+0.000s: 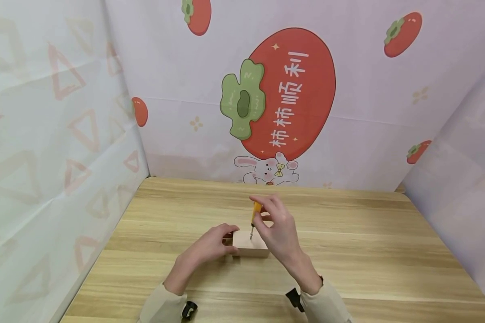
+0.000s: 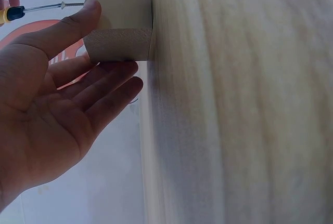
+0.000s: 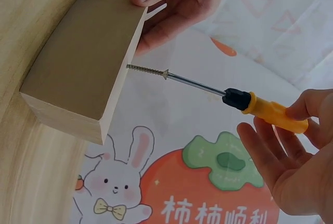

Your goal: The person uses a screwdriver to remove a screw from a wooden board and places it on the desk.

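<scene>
A pale wooden block (image 1: pixel 250 252) lies on the table in front of me. My left hand (image 1: pixel 208 246) grips its left end, thumb on the near side and fingers at the far side. A screw (image 3: pixel 148 70) stands upright on the block's top face, its tip at the wood and most of its thread exposed. The tip of a screwdriver (image 3: pixel 276 114) with a yellow and black handle meets the screw's head. My right hand (image 1: pixel 282 229) pinches the handle near its top between thumb and fingers, as the right wrist view shows.
The wood-grain table (image 1: pixel 368 251) stretches out on both sides of the block. Behind it hangs a pale backdrop (image 1: pixel 178 143) printed with persimmons and a rabbit. White sheets with triangle prints (image 1: pixel 32 215) stand along the left.
</scene>
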Tool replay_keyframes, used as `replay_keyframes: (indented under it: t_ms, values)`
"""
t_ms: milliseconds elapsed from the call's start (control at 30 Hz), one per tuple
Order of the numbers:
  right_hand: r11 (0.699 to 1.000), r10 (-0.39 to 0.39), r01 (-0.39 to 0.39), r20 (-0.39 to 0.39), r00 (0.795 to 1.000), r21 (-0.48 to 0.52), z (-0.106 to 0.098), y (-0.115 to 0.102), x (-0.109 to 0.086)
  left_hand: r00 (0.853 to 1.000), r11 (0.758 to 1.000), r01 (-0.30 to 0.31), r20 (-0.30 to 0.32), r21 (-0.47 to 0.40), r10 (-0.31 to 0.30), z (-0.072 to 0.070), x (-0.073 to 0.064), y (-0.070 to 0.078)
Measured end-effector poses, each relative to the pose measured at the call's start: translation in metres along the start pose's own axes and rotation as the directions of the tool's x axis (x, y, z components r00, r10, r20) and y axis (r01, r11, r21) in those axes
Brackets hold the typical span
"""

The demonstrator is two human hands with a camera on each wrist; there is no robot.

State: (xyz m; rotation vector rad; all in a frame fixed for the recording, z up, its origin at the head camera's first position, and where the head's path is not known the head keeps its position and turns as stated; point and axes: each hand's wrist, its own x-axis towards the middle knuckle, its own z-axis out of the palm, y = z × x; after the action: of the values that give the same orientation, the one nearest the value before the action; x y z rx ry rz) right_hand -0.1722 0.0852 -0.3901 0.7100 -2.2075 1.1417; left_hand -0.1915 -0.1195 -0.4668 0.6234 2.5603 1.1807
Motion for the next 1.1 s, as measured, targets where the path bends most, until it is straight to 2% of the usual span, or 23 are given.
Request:
replay_keyframes:
  t_ms: [567,800,1100]
  values:
    - [1.0,0.006,-0.006,-0.001,1.0,-0.006,-0.0013,0.0001,-0.0015,1.0,1.0,0.002,-0.001,-0.001,-0.002,0.0007,-0.0004,-0.0017]
    - [1.0,-0.026,0.026,0.041,0.999,0.003,-0.0005,-0.0018,-0.0007,1.0,1.0,0.006,-0.008,-0.005,-0.006,0.0002,-0.0012,-0.0011]
    - [1.0,-0.006,0.005,0.023,1.0,0.02,-0.0011,-0.002,-0.0028,1.0,1.0,0.004,-0.002,-0.008,-0.004,-0.0006,-0.0019,0.0009]
